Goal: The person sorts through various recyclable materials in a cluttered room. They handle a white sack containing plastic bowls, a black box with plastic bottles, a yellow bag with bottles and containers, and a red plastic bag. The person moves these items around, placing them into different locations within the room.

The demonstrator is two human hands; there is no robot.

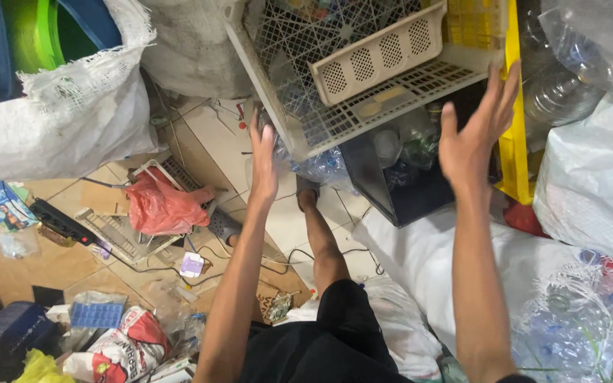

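Head view, L to R. Far left: large white woven sack (58, 120); below it a crumpled red plastic bag (161, 206) lying on a flat white plastic grille (118, 234) on the tiled floor (8, 262). Left hand (264, 159): raised, fingers extended and together, open, gripping nothing; fingertips just beside the lower-left corner of the big white plastic lattice crate (363, 106). The crate hangs tilted at top centre, with no grip on it visible; a smaller beige perforated plastic basket (381, 57) nests inside. The crate's long axis runs lower-left to upper-right, its open side facing up and toward the camera. Below it: dark bin (420, 191) of clear bottles. Right hand (473, 138): open, fingers spread, empty, near the crate's right edge, contact unclear. Judgement: best handled w/ both palms closing on opposite sides at once, kept level so the inner basket stays put. Far right: white sacks (594, 184)
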